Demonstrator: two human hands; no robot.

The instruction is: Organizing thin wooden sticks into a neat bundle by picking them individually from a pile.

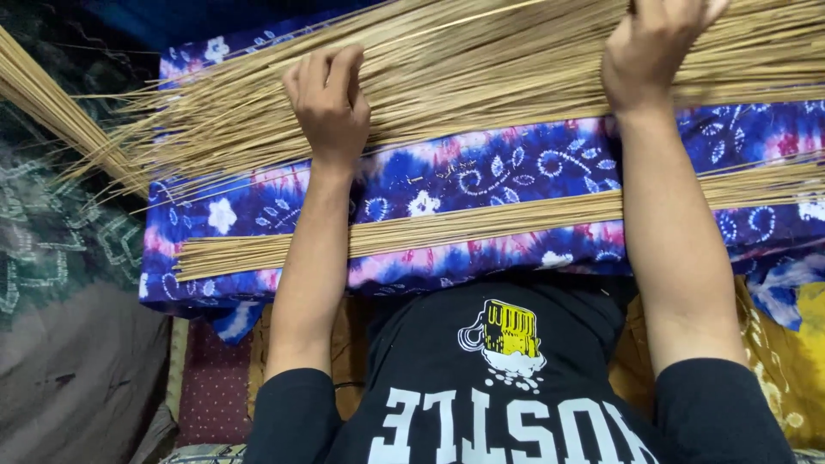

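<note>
Straw-coloured sticks (pixel 481 77) lie across a blue patterned cloth (pixel 481 176); left hand (pixel 328 107) and right hand (pixel 649 51) press flat on them, fingers narrow, gripping nothing.

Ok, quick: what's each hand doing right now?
Left hand: fingers curled, pressing down on the upper pile of thin sticks.
Right hand: on the same pile; grip cannot be told.

Dim indoor light. Grey patterned cloth (pixel 69 369) at left, maroon dotted fabric (pixel 215 387) beside it, yellow patterned fabric (pixel 795 361) at right, dark blue backdrop (pixel 172 21) top left.
</note>
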